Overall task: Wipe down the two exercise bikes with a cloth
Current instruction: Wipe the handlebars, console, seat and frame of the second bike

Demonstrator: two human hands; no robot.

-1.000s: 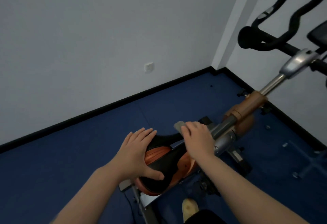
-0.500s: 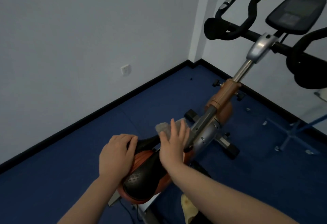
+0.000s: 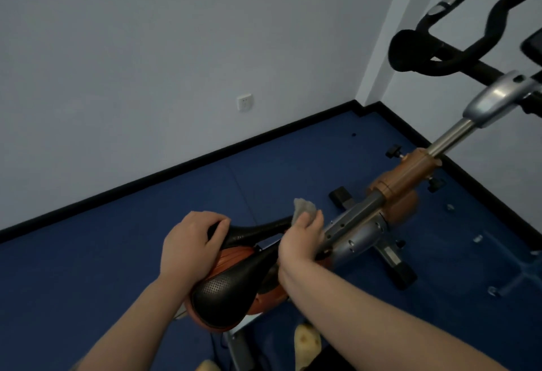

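both hands are on the exercise bike (image 3: 390,194): my left hand (image 3: 190,247) curls over the near black-and-orange saddle (image 3: 234,285), while my right hand (image 3: 302,238) presses a crumpled pale grey cloth (image 3: 303,206) onto the silver frame tube just right of the saddle.

One exercise bike (image 3: 363,224), one saddle (image 3: 231,288) under the left fingers, one cloth (image 3: 303,208) at the right fingertips, two hands, left hand (image 3: 190,244) and right hand (image 3: 302,238), one handlebar set (image 3: 457,59) well beyond the fingers, one wall socket (image 3: 245,102)
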